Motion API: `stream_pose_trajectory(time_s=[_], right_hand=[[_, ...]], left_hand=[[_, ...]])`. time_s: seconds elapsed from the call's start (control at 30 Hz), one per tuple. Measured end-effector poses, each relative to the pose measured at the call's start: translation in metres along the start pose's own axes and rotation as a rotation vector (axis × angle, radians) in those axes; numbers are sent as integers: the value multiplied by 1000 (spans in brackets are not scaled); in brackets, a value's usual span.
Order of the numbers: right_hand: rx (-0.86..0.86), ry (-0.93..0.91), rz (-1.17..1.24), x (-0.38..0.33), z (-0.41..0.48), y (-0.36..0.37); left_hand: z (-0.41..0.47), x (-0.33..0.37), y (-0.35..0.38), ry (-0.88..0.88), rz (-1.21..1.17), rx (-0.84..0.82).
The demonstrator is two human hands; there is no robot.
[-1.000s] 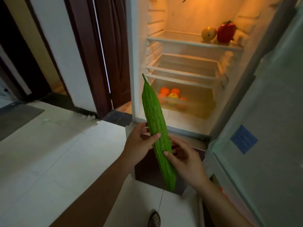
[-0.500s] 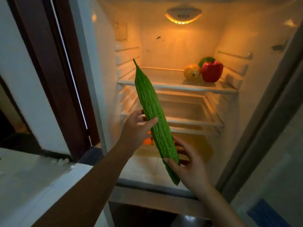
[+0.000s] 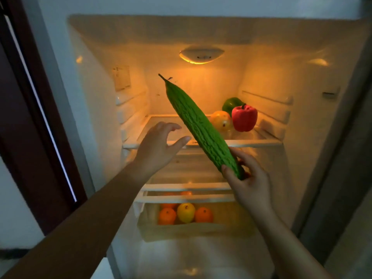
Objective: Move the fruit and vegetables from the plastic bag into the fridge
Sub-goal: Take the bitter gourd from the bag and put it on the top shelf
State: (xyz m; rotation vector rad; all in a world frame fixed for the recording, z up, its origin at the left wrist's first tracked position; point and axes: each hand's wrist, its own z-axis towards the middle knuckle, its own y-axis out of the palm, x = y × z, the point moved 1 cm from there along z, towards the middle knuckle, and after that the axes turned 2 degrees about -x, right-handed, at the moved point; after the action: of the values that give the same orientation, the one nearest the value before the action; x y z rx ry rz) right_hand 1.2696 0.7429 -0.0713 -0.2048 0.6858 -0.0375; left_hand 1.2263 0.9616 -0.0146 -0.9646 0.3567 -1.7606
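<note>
Now, your right hand point(image 3: 249, 184) pinches bitter gourd point(image 3: 201, 127) at blunt lower end only — tip slants up-left before top shelf point(image 3: 261, 142) of fridge point(image 3: 302, 158). Left hand point(image 3: 159, 150) spread, just beside, holding nothing. Likely light, stiff, bumpy skin unlikely to slip — support mid-body for balance.

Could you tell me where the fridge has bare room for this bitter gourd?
The top shelf is bare from the left wall to the yellow fruit; its right rear is crowded with the red pepper and green pepper. The middle shelf looks bare too.
</note>
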Motion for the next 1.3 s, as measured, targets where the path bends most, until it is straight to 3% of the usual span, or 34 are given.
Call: stream_pose_trajectory(time_s=[0.2, 0.5, 0.7, 0.83, 0.97, 1.3], right_hand=[[7, 124, -209, -15, 42, 10], [-138, 169, -608, -36, 82, 34], [-344, 42, -598, -34, 70, 22], [-242, -109, -546, -21, 60, 28], [-148, -103, -571, -10, 71, 41], [-263, -108, -600, 11, 99, 64]], left_hand=[[31, -30, 13, 56, 246, 61], [41, -42, 22, -14, 361, -237], [38, -43, 24, -4, 361, -188], [38, -43, 22, -23, 347, -157], [36, -39, 22, -21, 359, -96], [36, -37, 21, -48, 341, -91]])
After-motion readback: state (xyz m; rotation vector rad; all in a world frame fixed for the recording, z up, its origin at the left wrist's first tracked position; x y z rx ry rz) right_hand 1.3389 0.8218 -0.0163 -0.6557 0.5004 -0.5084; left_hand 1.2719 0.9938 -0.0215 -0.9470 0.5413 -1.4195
